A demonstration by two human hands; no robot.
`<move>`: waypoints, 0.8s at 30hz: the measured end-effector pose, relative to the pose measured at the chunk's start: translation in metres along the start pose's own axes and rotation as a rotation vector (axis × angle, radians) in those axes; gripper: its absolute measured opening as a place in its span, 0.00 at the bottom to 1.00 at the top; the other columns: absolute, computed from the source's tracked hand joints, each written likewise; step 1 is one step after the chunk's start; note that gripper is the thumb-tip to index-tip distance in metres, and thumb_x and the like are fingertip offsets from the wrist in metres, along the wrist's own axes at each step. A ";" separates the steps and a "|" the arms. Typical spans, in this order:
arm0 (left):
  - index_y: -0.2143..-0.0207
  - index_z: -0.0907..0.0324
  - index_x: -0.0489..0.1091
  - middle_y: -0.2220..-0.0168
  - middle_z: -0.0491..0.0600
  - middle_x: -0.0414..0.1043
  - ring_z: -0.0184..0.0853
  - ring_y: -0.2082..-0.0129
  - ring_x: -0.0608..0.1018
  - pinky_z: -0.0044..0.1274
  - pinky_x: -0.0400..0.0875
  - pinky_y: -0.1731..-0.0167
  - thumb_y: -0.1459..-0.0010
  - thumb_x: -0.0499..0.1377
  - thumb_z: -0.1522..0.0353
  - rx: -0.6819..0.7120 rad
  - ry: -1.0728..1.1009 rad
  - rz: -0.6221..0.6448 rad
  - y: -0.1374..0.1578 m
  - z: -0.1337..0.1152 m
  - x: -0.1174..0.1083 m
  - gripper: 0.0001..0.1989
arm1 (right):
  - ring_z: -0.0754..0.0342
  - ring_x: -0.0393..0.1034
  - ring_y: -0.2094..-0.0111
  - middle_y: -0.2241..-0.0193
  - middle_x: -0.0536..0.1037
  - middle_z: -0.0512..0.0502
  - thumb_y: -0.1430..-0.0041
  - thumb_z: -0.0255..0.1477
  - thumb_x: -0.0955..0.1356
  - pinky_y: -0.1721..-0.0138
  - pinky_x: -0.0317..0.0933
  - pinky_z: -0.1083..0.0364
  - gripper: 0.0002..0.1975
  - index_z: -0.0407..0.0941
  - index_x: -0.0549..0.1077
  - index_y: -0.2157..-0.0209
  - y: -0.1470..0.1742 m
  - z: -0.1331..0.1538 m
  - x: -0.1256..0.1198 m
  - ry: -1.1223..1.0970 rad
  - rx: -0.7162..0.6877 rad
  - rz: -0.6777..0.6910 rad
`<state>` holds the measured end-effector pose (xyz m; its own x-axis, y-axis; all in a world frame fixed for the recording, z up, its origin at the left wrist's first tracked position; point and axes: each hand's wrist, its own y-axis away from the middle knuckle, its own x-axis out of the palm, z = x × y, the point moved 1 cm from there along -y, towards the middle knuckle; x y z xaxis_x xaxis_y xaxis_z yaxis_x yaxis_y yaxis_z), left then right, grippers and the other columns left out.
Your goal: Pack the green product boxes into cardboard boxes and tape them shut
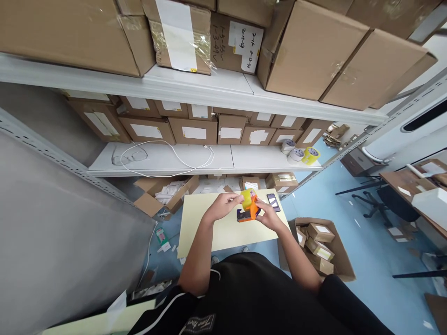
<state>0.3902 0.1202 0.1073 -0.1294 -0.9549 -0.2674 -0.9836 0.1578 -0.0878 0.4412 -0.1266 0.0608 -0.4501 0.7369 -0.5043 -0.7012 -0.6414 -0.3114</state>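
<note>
Over the pale yellow table (199, 223), my right hand (267, 215) grips an orange tape dispenser (254, 210) with a dark front part. A roll of yellow tape (247, 199) sits at the dispenser's upper side; whether it is fully seated on it I cannot tell. My left hand (226, 205) reaches in from the left, its thumb and fingers closed at the roll's left edge. On the table just right of my right hand lies a phone (273, 202).
A grey shelf (195, 160) ahead carries boxes, a white cable (174, 151), glasses (129, 156) and tape rolls (296, 155). An open carton (174, 204) stands left of the table. At the right, a large carton (340, 251) holds several small boxes.
</note>
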 end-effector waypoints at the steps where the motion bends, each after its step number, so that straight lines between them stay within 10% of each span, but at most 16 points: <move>1: 0.61 0.57 0.83 0.59 0.50 0.84 0.39 0.60 0.83 0.28 0.78 0.57 0.35 0.60 0.52 -0.006 -0.023 -0.028 -0.001 0.001 0.002 0.20 | 0.39 0.76 0.48 0.55 0.83 0.39 0.41 0.44 0.76 0.41 0.67 0.40 0.16 0.48 0.82 0.59 0.002 -0.002 -0.001 -0.004 0.019 -0.014; 13: 0.62 0.53 0.85 0.63 0.48 0.83 0.35 0.62 0.82 0.25 0.75 0.58 0.33 0.60 0.67 0.105 -0.216 -0.307 -0.016 0.002 0.027 0.12 | 0.41 0.75 0.50 0.50 0.81 0.41 0.41 0.46 0.76 0.45 0.68 0.44 0.27 0.49 0.78 0.45 0.009 -0.016 0.004 -0.074 0.209 -0.059; 24: 0.62 0.49 0.84 0.63 0.45 0.83 0.35 0.61 0.78 0.25 0.70 0.60 0.30 0.59 0.65 0.218 -0.551 -0.252 -0.026 -0.031 0.010 0.13 | 0.43 0.74 0.50 0.49 0.80 0.43 0.43 0.46 0.76 0.44 0.68 0.45 0.28 0.49 0.76 0.45 0.015 -0.025 0.017 -0.249 0.279 -0.163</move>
<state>0.4108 0.0991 0.1368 0.2431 -0.7091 -0.6619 -0.9195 0.0487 -0.3900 0.4370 -0.1287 0.0279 -0.4171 0.8752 -0.2450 -0.8821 -0.4548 -0.1229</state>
